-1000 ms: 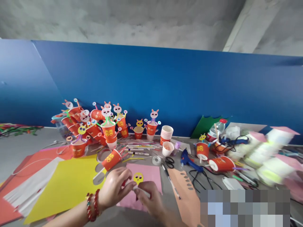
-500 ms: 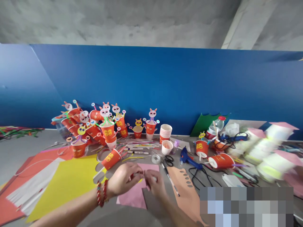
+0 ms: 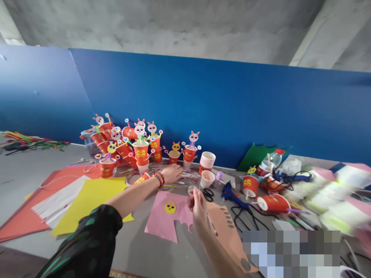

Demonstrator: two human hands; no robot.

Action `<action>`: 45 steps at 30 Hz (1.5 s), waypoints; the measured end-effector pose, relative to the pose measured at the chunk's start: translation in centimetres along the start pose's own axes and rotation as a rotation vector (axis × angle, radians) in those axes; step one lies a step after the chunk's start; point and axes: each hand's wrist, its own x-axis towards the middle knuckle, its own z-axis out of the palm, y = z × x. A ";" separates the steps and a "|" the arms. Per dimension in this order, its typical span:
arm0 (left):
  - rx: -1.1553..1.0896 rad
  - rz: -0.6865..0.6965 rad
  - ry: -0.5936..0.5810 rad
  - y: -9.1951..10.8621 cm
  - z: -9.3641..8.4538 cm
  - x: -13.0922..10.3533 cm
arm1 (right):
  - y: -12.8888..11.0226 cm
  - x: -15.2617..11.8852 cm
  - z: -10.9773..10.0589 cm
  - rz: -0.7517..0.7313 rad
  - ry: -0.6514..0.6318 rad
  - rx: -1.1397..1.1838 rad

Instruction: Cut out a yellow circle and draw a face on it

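My left hand (image 3: 172, 173) reaches to the back over thin sticks and pens (image 3: 188, 175), in front of the cups; its fingertips are hard to make out. My right hand (image 3: 198, 202) hovers with fingers pinched over the right side of the pink paper (image 3: 158, 224), near the tape roll and black scissors (image 3: 208, 194); what the pinch holds, if anything, is too small to tell. A yellow round face (image 3: 170, 207) lies on the pink paper. A red cup (image 3: 142, 179) lies partly behind my left forearm.
Decorated red cups (image 3: 141, 153) crowd the back left. Stacked cups (image 3: 207, 160) and a white cup (image 3: 207, 179) stand mid-back. A blue glue gun (image 3: 233, 195) with black cable, orange paper (image 3: 224, 227) and a bottle (image 3: 274, 159) are at right; yellow paper (image 3: 92, 197) is at left.
My left hand has left the pink paper and moved back to the sticks. My right hand has risen slightly to the right. The yellow face now shows on the pink paper. The view has shifted.
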 end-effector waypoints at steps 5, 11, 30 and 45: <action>-0.023 0.037 0.031 0.9 -0.8 -3.3 | 0.6 0.7 -0.4 -0.020 -0.013 -0.021; -0.099 0.097 0.031 3.0 -2.8 -11.9 | 1.0 0.6 -0.7 -0.103 -0.104 -0.234; -0.112 0.224 -0.151 5.9 -1.5 -18.6 | 2.6 0.5 -1.0 -0.247 -0.288 -0.575; -0.253 0.224 -0.238 4.7 -1.9 -18.7 | 1.8 0.3 -0.6 -0.204 -0.315 -0.675</action>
